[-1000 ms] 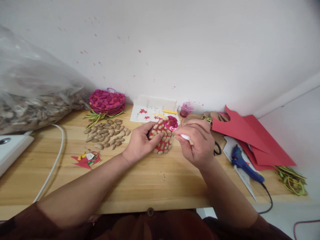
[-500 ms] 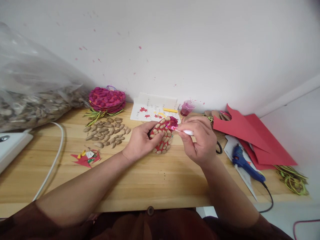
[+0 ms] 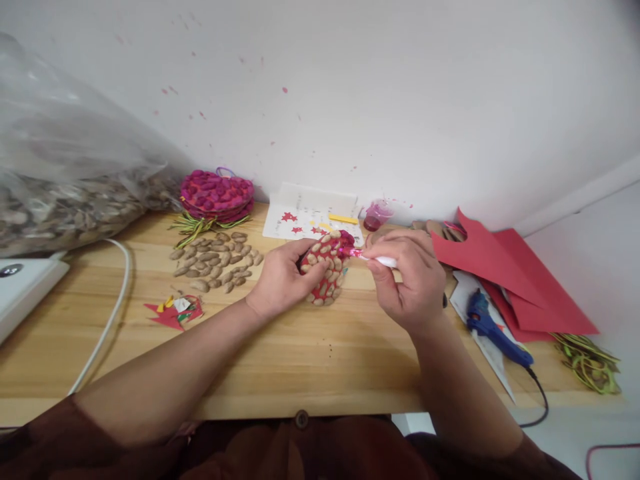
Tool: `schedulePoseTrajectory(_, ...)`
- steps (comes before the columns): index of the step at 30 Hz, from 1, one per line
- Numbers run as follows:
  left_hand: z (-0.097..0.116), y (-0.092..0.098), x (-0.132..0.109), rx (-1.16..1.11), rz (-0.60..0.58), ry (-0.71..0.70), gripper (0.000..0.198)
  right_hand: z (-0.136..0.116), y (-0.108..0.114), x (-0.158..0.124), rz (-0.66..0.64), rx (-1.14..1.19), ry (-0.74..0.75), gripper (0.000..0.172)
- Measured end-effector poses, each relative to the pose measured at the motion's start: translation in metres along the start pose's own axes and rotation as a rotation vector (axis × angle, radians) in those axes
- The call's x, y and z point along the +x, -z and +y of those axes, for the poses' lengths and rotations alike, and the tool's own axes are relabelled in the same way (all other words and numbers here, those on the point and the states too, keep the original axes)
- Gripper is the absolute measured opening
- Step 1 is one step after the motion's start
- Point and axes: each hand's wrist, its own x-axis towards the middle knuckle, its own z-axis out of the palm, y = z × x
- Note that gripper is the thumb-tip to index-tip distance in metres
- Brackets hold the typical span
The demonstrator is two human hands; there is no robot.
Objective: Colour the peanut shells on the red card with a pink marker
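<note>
1. Behind the pale wooden counter [image 3: 280, 373], in the head view, rises a white wall [image 3: 400, 100] flecked with pink spots.

2. Just changed: the right hand [image 3: 413, 280] sits farther from the work than a second ago, and more shows of the slim white-handled brush [image 3: 385, 262] pinched between its thumb and fingers. The brush's shiny pink front part reaches the upper edge of the small red piece covered with tan peanuts [image 3: 327, 287].

3. Unchanged: the left hand [image 3: 283, 280] grips that piece by its left side, thumb across the front, keeping it tilted up above the middle of the counter.

4. For the work, I judge that the colouring is at an early stage: peanuts at the top are deep pink, while those lower down are plain tan. A clear plastic cup with dark pink liquid [image 3: 375, 217] stands near, by the wall.

5. Writing: the folded white paper sheet [image 3: 310, 200], with red paper stars [image 3: 289, 217] on it, carries small dark marks, too faint to read. No brand or label is legible, even on the blue glue gun [image 3: 495, 330].
</note>
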Motion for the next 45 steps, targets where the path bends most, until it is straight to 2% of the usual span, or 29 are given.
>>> schedulePoseTrajectory(6,0.0013,-0.0002,-0.0002,0.001,-0.002,-0.006,0.031,0.0009,-0.0038,-0.0004,-0.022,0.021,-0.014,0.01)
schedulePoseTrajectory(10,0.001,0.0003,0.0,0.004,0.001,0.009,0.032,0.0036,-0.0007,0.0,0.024,-0.035,-0.029,0.012)
schedulePoseTrajectory(17,0.0007,0.0007,0.0,-0.006,-0.003,0.0,0.033,0.0029,-0.0026,-0.0001,0.018,0.031,-0.061,0.009)
schedulePoseTrajectory(21,0.0015,0.0006,0.0,-0.008,0.0,0.007,0.031,0.0035,-0.0025,0.0001,0.073,0.007,-0.099,0.01)
schedulePoseTrajectory(25,0.0017,0.0002,-0.0002,-0.01,0.0,0.012,0.031,0.0038,-0.0035,-0.0005,0.053,0.092,-0.143,0.007)
schedulePoseTrajectory(29,0.0001,-0.0007,-0.0005,-0.026,-0.006,0.017,0.032,0.0059,-0.0052,-0.0021,0.087,0.072,-0.174,0.008)
schedulePoseTrajectory(45,-0.0004,-0.0011,-0.0007,-0.033,-0.005,0.029,0.032,0.0073,-0.0055,-0.0033,0.099,0.099,-0.174,0.008)
